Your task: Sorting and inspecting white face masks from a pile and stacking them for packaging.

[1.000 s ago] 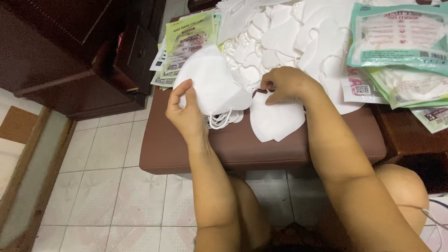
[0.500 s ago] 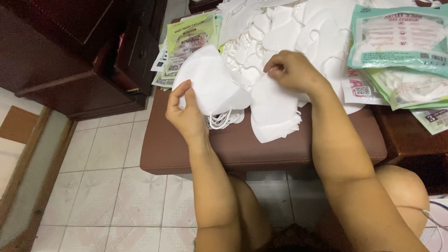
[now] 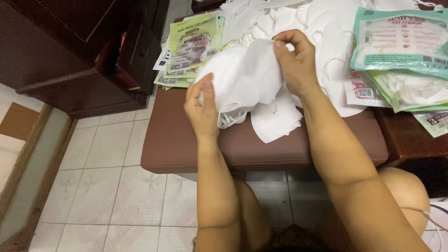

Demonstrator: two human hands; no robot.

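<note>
Brown padded surface [image 3: 186, 144], set on pale tiled floor [image 3: 107, 196]. Loose white masks [image 3: 280, 121] are heaped across the middle and far side. Green printed packets [image 3: 191, 42] are stacked far left; teal packets [image 3: 401, 42] are piled far right.

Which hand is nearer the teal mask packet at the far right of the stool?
Right. The right hand pinches the white masks just left of the teal mask packet; the left hand holds the stack's opposite side, farther away.

On the stool [image 3: 186, 144]: mask pile [image 3: 326, 28] at the back — packets [image 3: 191, 42] left, packets [image 3: 401, 42] right.
Between the hands: masks [image 3: 242, 79] — another mask [image 3: 277, 121] beneath.
Left of stool: cabinet [image 3: 70, 51].
</note>
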